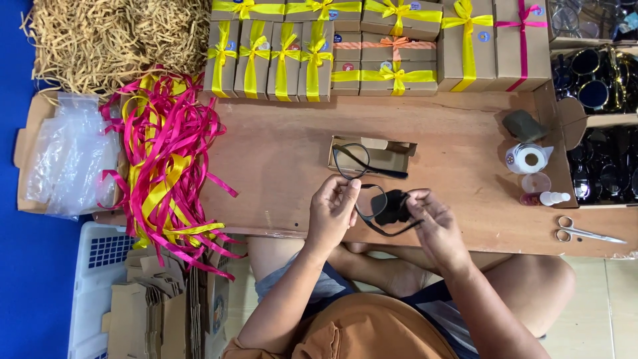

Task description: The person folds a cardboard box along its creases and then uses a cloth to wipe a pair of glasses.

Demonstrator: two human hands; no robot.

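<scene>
Eyeglasses with a thin black frame (362, 179) are held above the near edge of the brown wooden desk (279, 153), one round rim raised toward the open kraft cardboard box (372, 154) and the other rim low between the hands, with one temple arm pointing right above the box and another running under the right hand. A small black cloth (393, 206) is pressed against the lower lens. Two hands are seen: the left hand (332, 213) is raised from a bent forearm, its grip clenched on the frame at the bridge with fingers curled over the rim, while the right hand (435, 223) is angled inward, its grip closed on the black cloth at the lens. One open box lies just behind the glasses. Behind it, ribbon-tied kraft gift boxes (352, 46) are stacked in rows; most carry yellow bows, one an orange bow and one a pink ribbon, but an exact count cannot be made because some are cut off at the top edge. One pile of pink and yellow ribbons (166, 153) is spread at the left, one pair of steel scissors (585, 231) at the right, one white sticker roll (528, 158) and one small spray bottle (545, 198) near it.
</scene>
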